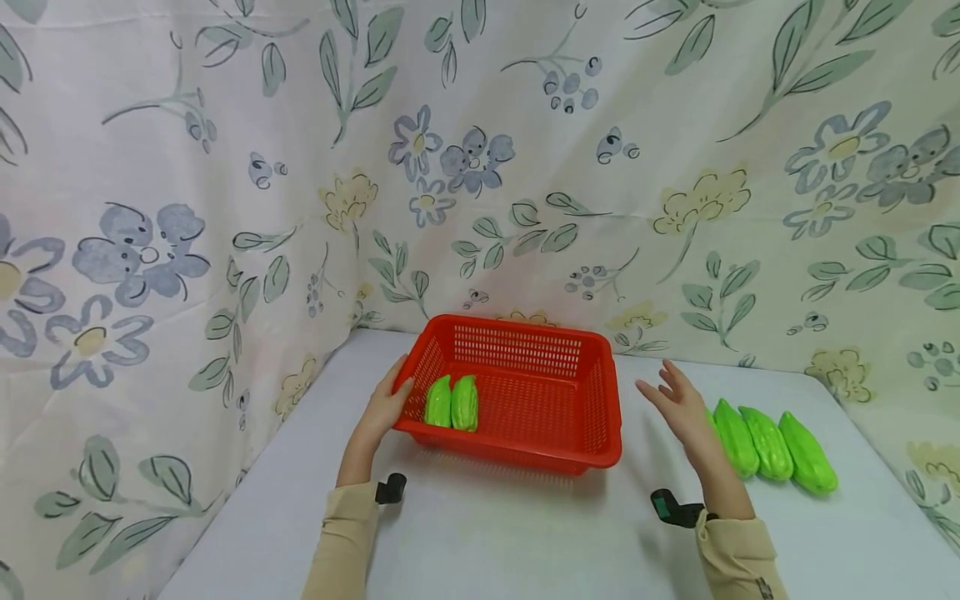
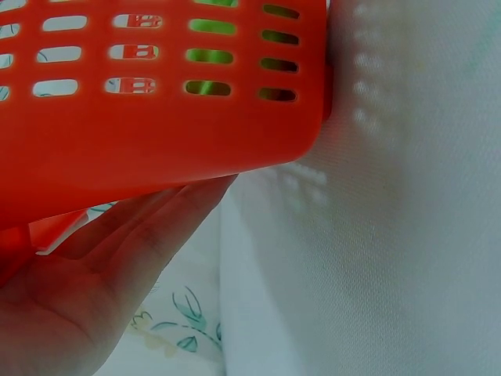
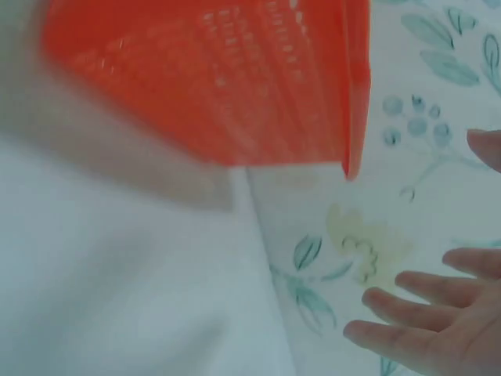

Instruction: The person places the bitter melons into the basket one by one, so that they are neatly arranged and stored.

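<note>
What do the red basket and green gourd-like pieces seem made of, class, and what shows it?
Red basket: likely moulded plastic, smooth, glossy; regular slots pierce its walls. Green pieces: glossy, with bright highlights on grooved surfaces; real or plastic, unclear.

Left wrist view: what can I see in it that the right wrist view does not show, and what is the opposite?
Only the left wrist view: the left hand holding the red basket, and part of a green vegetable seen through the basket's slots.

Only the right wrist view: the right hand, apart from the basket, with its fingers spread.

Both: the red basket, the white table and the printed cloth.
</note>
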Tool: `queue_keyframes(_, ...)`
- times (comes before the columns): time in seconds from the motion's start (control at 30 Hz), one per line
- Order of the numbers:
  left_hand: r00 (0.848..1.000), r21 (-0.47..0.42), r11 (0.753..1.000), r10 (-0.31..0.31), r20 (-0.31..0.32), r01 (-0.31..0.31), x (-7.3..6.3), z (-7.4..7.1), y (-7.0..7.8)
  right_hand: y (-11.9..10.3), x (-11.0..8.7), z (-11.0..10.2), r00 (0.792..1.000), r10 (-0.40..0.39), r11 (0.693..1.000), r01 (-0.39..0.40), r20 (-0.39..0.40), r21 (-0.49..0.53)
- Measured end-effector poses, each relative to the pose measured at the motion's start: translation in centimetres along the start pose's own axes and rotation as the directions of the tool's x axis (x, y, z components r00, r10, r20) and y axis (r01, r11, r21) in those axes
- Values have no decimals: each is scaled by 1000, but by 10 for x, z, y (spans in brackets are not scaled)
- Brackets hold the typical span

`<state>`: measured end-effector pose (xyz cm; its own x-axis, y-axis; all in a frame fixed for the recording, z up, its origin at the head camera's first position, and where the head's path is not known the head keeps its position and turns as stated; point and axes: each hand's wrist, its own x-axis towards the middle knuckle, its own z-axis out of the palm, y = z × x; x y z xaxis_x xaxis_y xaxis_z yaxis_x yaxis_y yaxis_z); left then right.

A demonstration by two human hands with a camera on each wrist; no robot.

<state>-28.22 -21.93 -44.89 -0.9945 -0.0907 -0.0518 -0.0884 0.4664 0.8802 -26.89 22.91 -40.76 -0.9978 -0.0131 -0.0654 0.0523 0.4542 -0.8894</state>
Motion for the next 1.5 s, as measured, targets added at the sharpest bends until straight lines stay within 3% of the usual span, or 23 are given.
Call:
queue_keyframes(0.43, 1000, 9, 1000, 1, 0, -1, -1, 0, 1, 16, -2, -21, 998, 62, 997, -62, -17, -43)
queue_keyframes(0.67, 999, 21, 999, 35, -21, -35, -5, 0, 4, 24, -5, -31, 998, 66, 997, -66, -22, -33)
queue_keyframes(0.9, 1000, 5, 1000, -4, 0, 4, 0, 0, 0, 36, -6, -39, 997, 71, 997, -71, -23, -17)
queue_keyframes(1.5, 1000, 14, 1000, -4, 1, 4, 3, 0, -1, 60, -5, -51, 985, 170, 985, -171, -26, -24)
